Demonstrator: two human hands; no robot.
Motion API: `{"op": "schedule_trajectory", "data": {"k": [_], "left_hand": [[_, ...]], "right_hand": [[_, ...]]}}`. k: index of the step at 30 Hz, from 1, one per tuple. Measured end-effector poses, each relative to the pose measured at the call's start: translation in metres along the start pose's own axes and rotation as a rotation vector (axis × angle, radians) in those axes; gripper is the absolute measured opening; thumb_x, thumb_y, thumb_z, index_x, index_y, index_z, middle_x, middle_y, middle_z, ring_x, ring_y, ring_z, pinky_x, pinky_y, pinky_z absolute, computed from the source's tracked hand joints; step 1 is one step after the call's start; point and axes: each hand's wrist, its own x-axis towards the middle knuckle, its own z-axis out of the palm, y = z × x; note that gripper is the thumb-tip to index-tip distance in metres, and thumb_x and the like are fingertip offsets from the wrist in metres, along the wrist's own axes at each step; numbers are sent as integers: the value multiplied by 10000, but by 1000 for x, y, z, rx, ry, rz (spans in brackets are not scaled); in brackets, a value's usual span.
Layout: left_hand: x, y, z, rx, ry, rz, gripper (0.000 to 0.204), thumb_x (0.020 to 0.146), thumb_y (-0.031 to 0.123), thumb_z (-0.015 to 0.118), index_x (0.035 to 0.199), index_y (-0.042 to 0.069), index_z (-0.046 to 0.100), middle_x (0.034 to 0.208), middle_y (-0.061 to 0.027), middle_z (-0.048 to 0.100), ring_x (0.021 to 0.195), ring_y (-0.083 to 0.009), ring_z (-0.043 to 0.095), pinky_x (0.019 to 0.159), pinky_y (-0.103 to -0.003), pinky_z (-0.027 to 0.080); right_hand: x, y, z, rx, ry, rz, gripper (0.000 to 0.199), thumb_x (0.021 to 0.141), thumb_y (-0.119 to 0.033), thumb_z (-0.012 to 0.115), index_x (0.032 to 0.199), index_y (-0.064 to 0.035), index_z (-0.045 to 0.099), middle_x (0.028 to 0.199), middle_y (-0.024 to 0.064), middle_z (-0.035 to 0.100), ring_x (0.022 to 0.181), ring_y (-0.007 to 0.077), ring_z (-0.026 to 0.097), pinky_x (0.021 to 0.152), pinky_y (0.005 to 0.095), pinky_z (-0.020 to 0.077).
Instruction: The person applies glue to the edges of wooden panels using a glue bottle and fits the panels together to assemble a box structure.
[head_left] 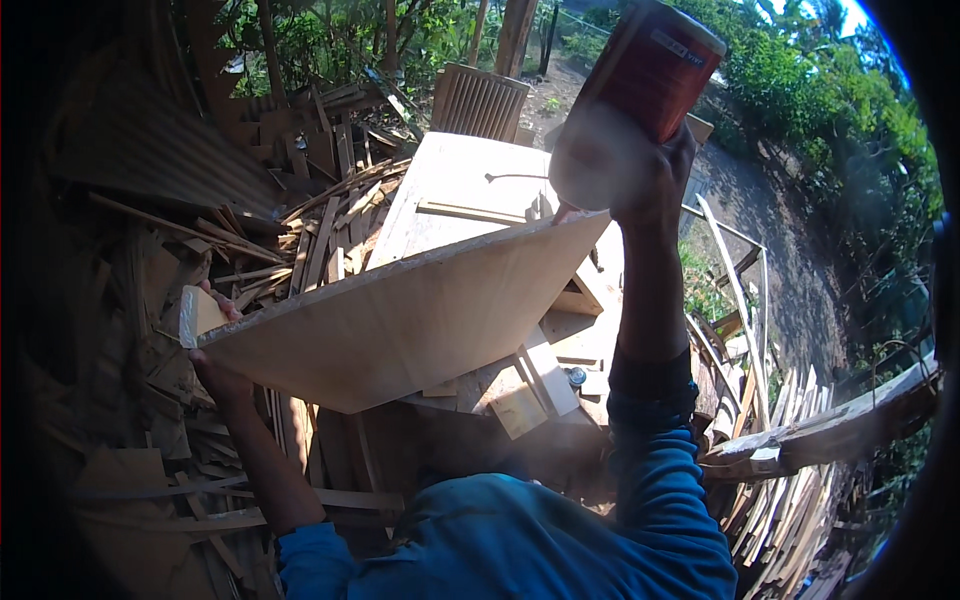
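A wide, pale wooden panel [400, 320] is held up tilted in front of me, with a shorter piece [205, 315] joined at its left end. Whitish, glossy stuff that looks like glue runs along its upper edge and on the short piece's end. My left hand [218, 378] is closed around that left corner, thumb on the near side and fingertips showing behind. Raised above the panel's right end, my right hand [655, 185] is wrapped round a red bottle [660, 85], tipped with its base up. Glare blurs the bottle's lower part, and its nozzle is hidden.
Behind the panel stands a pale worktable [450, 170] with a wooden strip on it. Wood offcuts [540, 375] and a small round metal item [575, 376] lie below. Scrap wood [330, 220] piles up at left, more slats [790, 480] at right beside a thick beam [830, 425].
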Motion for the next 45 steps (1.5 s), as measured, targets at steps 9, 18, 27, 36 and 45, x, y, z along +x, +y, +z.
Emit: {"op": "schedule_trajectory", "data": {"k": [9,18,27,36,45], "left_hand": [[1,5,0,68,2,46,965,792,546,648,1478,-31,288,1091,-118,538,979,-180,547,911,-320,479],[-2,8,3,-61,61,-37,1218,611,660,802,1480,-23,291,1084,-88,532,982,-171,549,879,-318,487],[4,6,6,-58,11,-11,1206,609,626,822,1481,-18,293,1097,-88,533,979,-165,540,892,-317,483],[1,11,15,50,65,-37,1198,621,665,764,1461,-52,300,1055,-71,527,961,-148,522,852,-286,459],[1,6,10,89,134,-34,1166,649,698,742,1423,-73,334,1060,-69,527,951,-142,499,862,-289,427]], "right_hand": [[-19,-1,53,48,-89,66,325,705,-68,757,1001,7,645,824,65,684,673,156,666,617,291,556],[-22,-11,56,145,-124,44,277,791,-128,707,1022,6,634,849,75,689,688,165,675,630,307,569],[-22,1,57,154,-139,-36,260,848,-119,662,1065,15,613,887,89,695,720,178,691,637,298,577],[-39,-19,101,109,-227,-67,278,698,-82,767,958,-11,700,893,94,723,768,223,707,701,340,573],[-55,-28,140,141,-280,-5,318,660,-104,783,958,-24,706,909,97,721,802,242,701,734,367,562]]}}
